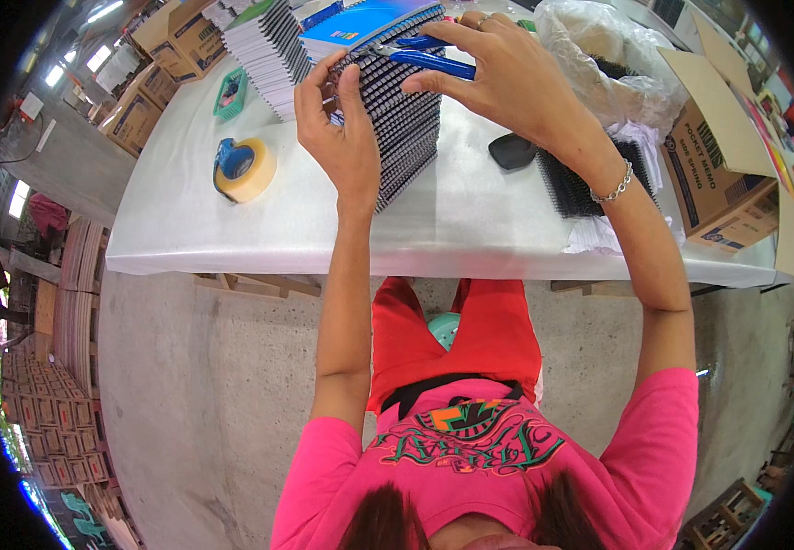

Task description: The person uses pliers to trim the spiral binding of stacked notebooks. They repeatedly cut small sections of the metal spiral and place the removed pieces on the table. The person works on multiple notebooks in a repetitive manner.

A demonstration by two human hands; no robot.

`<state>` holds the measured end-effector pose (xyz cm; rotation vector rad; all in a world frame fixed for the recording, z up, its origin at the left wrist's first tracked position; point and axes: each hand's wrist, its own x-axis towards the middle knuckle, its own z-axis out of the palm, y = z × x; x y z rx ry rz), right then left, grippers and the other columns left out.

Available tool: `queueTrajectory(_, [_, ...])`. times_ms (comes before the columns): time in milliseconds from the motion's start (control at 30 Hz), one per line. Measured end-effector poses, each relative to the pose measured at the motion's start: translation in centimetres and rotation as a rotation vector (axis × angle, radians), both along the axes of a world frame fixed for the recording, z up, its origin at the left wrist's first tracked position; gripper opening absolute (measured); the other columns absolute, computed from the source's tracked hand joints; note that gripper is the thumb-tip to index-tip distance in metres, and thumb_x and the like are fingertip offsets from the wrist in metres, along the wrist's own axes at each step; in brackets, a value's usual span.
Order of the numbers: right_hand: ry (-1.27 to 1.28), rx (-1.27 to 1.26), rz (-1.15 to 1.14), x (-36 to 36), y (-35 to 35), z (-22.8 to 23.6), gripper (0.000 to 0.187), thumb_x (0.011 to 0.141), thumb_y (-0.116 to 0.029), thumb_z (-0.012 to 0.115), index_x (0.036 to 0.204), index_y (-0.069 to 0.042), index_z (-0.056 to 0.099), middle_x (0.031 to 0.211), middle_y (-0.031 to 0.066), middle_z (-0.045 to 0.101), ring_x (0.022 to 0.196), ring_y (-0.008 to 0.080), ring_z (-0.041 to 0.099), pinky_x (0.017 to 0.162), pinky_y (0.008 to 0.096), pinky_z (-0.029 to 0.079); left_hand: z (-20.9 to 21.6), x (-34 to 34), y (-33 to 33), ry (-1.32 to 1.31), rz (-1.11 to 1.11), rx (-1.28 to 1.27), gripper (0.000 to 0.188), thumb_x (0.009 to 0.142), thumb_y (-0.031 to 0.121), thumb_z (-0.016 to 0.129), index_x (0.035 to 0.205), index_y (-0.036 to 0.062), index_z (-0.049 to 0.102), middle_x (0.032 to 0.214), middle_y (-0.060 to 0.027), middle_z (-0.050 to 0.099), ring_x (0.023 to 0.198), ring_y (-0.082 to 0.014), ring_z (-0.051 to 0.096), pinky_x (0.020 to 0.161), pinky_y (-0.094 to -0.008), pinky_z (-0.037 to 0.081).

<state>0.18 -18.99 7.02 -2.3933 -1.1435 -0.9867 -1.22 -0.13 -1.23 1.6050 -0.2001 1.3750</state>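
Note:
A tall stack of spiral-bound notebooks (408, 119) stands at the table's middle, its black coil edges toward me. The top notebook (360, 26) has a blue cover. My right hand (516, 82) grips blue-handled pliers (432, 62) from the right, and their metal jaws lie at the near left corner of the top notebook's coil. At that same corner my left hand (340, 128) has its thumb and fingers closed around the coil end. Whether the jaws are closed on the wire is too small to tell.
Left of the stack lie a tape roll with a blue holder (248, 170), a green basket (230, 94) and another notebook stack (264, 55). To the right are a black object (512, 151), loose black coils (567, 188), a clear plastic bag (599, 46) and an open cardboard box (718, 174).

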Motion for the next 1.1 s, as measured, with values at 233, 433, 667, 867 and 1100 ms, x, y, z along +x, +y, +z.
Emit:
queueTrajectory(233, [0.117, -0.079, -0.012, 0.1, 0.7, 1.5, 0.060, 0.088, -0.057, 0.068, 0.114, -0.003, 0.067, 0.108, 0.0254, 0.065, 0.108, 0.0404, 0.061, 0.092, 0.0461, 0.048, -0.1, 0.4, 0.4, -0.027, -0.020, -0.017, 0.029, 0.101, 0.025, 0.064, 0.118, 0.0017, 0.067, 0.103, -0.0050, 0.068, 0.084, -0.0093, 0.058, 0.072, -0.0224, 0.046])
queueTrajectory(433, [-0.007, -0.157, -0.133, 1.3, 1.4, 0.4, 0.057, 0.088, -0.061, 0.064, 0.115, -0.011, 0.069, 0.090, 0.0128, 0.073, 0.074, 0.0279, 0.072, 0.066, 0.0372, 0.056, -0.1, 0.7, 0.5, -0.031, -0.032, -0.016, 0.027, 0.101, 0.023, 0.064, 0.117, 0.0014, 0.067, 0.101, -0.0045, 0.067, 0.083, -0.0081, 0.057, 0.074, -0.0220, 0.046])
queueTrajectory(667, [-0.201, -0.106, -0.022, 2.2, 1.0, -0.2, 0.053, 0.091, -0.060, 0.060, 0.115, -0.013, 0.066, 0.082, 0.0106, 0.072, 0.068, 0.0276, 0.071, 0.062, 0.0373, 0.055, -0.2, 0.6, 0.5, -0.038, -0.032, -0.020, 0.025, 0.101, 0.022, 0.064, 0.115, 0.0015, 0.067, 0.100, -0.0032, 0.066, 0.083, -0.0075, 0.056, 0.074, -0.0218, 0.046])
queueTrajectory(867, [-0.178, -0.143, -0.004, 2.4, 1.4, 0.0, 0.055, 0.092, -0.063, 0.057, 0.102, -0.011, 0.071, 0.072, 0.0106, 0.071, 0.065, 0.0280, 0.072, 0.062, 0.0356, 0.058, -0.3, 0.6, 0.5, -0.019, -0.019, -0.003, 0.026, 0.103, 0.023, 0.062, 0.117, 0.0008, 0.064, 0.101, -0.0032, 0.065, 0.084, -0.0070, 0.055, 0.073, -0.0214, 0.045])
queueTrajectory(1100, [-0.085, -0.029, -0.046, 1.5, 0.9, -1.7, 0.062, 0.091, -0.065, 0.057, 0.118, -0.011, 0.064, 0.092, 0.0135, 0.070, 0.081, 0.0292, 0.071, 0.068, 0.0398, 0.056, 0.0, 0.6, -0.2, -0.004, -0.075, -0.074, 0.023, 0.104, 0.022, 0.058, 0.115, 0.0021, 0.063, 0.099, -0.0059, 0.064, 0.088, -0.0127, 0.058, 0.075, -0.0272, 0.046])
